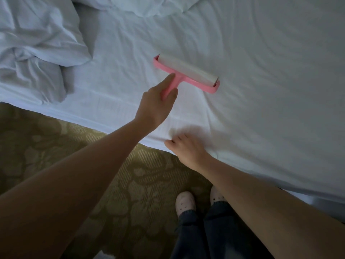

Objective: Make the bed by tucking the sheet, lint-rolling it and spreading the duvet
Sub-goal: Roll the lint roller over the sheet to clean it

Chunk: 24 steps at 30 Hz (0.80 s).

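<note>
A pink lint roller (188, 71) with a wide white sticky drum lies flat on the white sheet (261, 81). My left hand (156, 101) grips its short pink handle, forefinger stretched along the stem toward the drum. My right hand (186, 146) rests at the sheet's near edge, fingers loosely curled and blurred, holding nothing that I can make out. The crumpled white duvet (37, 43) is bunched up at the left of the bed, with more of it along the top edge.
The mattress edge runs diagonally from left to lower right. Below it is olive floral carpet (74, 174). My feet in pale slippers (184, 202) and dark jeans stand close to the bed side.
</note>
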{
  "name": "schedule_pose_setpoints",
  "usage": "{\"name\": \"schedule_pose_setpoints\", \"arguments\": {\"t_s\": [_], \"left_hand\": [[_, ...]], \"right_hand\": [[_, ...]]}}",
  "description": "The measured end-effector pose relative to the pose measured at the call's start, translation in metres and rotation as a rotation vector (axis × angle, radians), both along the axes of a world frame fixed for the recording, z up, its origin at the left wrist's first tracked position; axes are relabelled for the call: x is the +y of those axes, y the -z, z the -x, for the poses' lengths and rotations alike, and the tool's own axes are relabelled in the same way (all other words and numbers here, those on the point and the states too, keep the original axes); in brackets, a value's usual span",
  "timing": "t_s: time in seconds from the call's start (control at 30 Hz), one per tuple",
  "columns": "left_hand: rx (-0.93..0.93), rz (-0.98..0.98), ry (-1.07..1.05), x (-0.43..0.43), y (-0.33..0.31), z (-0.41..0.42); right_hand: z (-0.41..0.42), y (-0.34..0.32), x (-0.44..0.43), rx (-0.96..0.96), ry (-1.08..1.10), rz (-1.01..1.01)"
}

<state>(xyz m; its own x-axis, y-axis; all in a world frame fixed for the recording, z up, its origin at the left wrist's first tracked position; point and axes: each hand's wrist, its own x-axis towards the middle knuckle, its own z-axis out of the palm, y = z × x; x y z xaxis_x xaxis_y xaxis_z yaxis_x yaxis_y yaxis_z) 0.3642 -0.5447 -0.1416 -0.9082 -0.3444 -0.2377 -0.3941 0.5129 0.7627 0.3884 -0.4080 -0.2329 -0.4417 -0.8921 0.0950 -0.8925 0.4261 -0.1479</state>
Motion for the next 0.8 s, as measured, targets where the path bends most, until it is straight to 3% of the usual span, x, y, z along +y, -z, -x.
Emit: {"name": "schedule_pose_setpoints", "arguments": {"t_s": [0.23,0.47,0.6,0.8], "left_hand": [[0.013,-0.017,-0.004,-0.006,0.006,0.0],[0.083,0.115,0.028,0.01,0.006,0.025],[-0.009,0.178,0.082,0.012,0.008,0.028],[-0.168,0.17,0.093,-0.032,0.004,-0.055]], "right_hand": [[-0.007,0.002,-0.002,-0.17,-0.032,0.027],[-0.003,-0.006,-0.004,-0.285,-0.057,0.052],[0.02,-0.023,0.01,-0.188,-0.076,0.161],[0.076,-0.041,0.053,0.007,0.238,0.234]]}}
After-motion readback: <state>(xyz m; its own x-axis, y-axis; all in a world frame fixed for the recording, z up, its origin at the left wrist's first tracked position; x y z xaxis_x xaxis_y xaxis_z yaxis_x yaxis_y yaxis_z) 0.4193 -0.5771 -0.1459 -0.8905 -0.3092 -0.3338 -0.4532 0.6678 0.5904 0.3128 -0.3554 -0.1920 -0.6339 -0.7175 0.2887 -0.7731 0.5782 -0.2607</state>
